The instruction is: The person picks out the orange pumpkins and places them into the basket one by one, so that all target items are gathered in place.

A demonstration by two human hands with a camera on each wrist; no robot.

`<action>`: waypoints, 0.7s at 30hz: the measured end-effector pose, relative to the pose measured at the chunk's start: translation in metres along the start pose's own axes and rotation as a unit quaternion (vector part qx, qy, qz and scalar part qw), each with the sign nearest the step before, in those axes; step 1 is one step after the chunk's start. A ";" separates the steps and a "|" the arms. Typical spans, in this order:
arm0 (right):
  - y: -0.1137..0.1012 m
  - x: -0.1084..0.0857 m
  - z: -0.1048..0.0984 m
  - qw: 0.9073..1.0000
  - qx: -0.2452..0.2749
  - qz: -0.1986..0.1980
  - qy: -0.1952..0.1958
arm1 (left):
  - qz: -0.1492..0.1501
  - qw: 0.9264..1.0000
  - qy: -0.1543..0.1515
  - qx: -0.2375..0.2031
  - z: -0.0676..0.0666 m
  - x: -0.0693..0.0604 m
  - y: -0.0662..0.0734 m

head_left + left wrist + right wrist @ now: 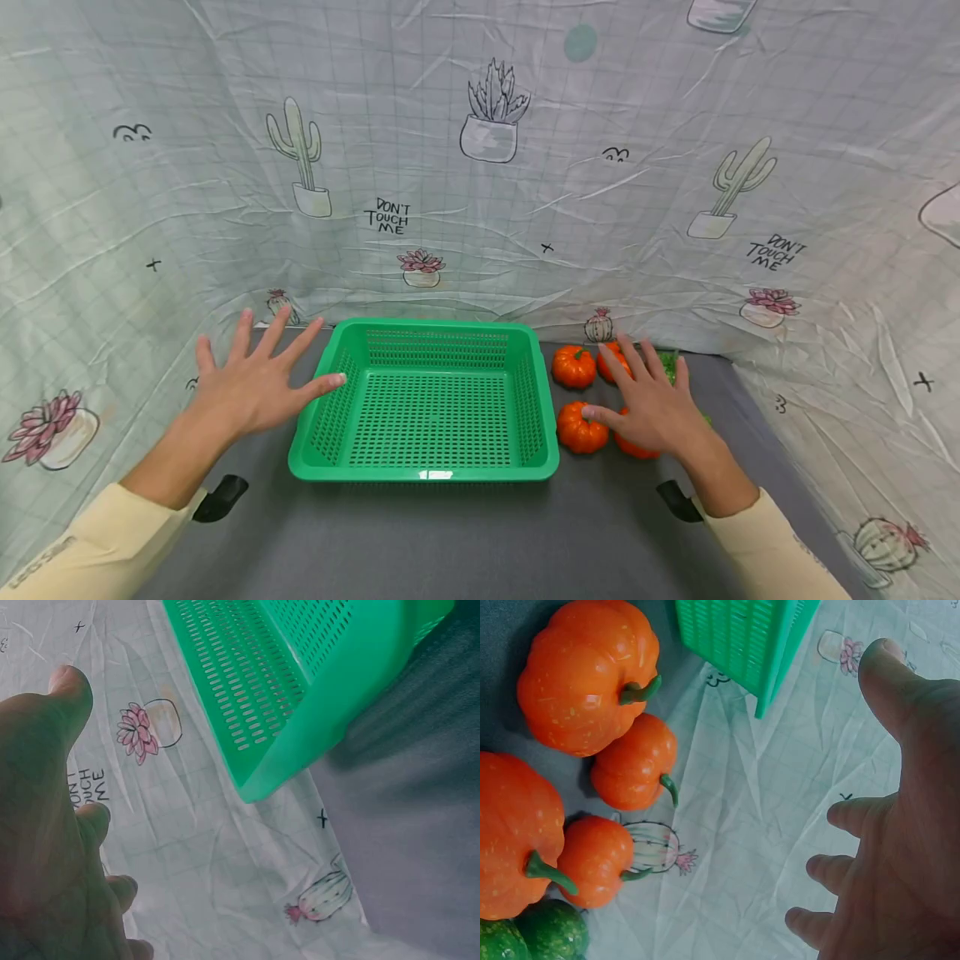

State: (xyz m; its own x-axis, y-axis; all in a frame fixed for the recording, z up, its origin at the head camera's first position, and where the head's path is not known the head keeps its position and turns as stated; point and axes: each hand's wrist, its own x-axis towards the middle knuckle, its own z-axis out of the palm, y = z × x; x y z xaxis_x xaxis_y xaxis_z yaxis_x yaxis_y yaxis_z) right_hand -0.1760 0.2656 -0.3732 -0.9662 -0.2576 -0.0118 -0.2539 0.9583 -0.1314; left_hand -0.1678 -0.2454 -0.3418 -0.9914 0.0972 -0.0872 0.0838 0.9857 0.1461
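Note:
A green perforated plastic basket (423,475) stands on the grey table with nothing inside. My left hand (247,387), fingers spread, hovers by the basket's left side and holds nothing. Over on the right, my right hand (656,408) is also spread and holds nothing; it hovers above several orange pumpkins. One pumpkin (574,367) sits at the back and another (581,427) nearer the front, both beside the basket's right wall. The right hand partly covers the others. In the right wrist view, dark green speckled round things (553,930) lie beside the pumpkins, cut off by the frame edge.
A pale cloth (525,208) printed with cacti and words hangs behind and along both sides of the grey table (450,542). Black straps or mounts (220,498) sit at both wrists by the cream sleeves.

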 end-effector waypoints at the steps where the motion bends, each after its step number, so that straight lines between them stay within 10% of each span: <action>1: 0.000 0.000 0.000 1.000 0.000 0.001 -0.001 | 0.000 1.000 0.001 0.001 0.001 0.000 0.000; 21: 0.005 -0.002 0.013 1.000 -0.005 0.001 0.007 | 0.000 1.000 0.009 -0.003 0.020 -0.002 -0.009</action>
State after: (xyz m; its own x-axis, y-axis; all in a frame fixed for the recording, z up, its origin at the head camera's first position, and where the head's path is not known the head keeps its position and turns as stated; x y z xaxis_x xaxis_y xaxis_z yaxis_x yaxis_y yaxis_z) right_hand -0.1743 0.2695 -0.3870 -0.9674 -0.2534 0.0010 -0.2516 0.9601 -0.1220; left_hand -0.1642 -0.2522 -0.3624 -0.9931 0.0950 -0.0685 0.0838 0.9850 0.1511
